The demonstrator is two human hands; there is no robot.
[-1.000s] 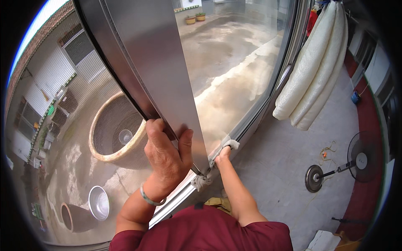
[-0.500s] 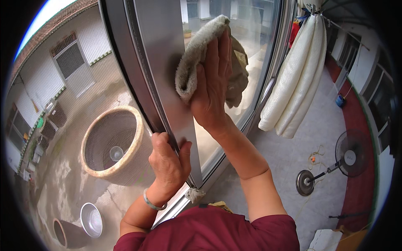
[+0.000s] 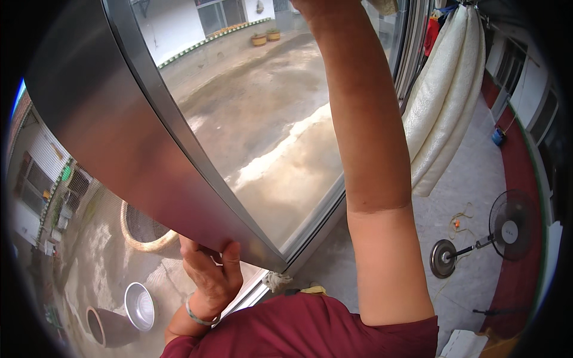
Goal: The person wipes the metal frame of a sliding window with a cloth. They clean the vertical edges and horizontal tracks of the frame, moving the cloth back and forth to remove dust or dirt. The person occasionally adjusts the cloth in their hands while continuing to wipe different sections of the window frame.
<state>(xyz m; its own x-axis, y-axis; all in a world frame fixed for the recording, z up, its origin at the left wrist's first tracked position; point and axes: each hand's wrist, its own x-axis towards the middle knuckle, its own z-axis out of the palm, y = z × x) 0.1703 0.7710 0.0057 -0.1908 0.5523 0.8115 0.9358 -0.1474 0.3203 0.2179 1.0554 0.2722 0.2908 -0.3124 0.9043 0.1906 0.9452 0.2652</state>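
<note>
**Wiping reaches the top of the pane**

Head view: the left hand (image 3: 209, 277) clasps the lower edge of the metal window frame (image 3: 137, 149), fingers curled around it. The right arm (image 3: 370, 149) stretches above that grip; its hand is cut off at the upper rim, so its hold cannot be told. A scrap of cloth (image 3: 382, 6) shows there. The glass pane (image 3: 268, 119) lies just right of the grip; judging by this, upper glass remains.

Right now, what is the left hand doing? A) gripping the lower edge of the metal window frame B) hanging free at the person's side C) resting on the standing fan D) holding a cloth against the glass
A: the left hand has its fingers curled over the lower edge of the grey metal window frame, while the right arm reaches up along the glass pane and its hand runs out of view at the top.
</note>
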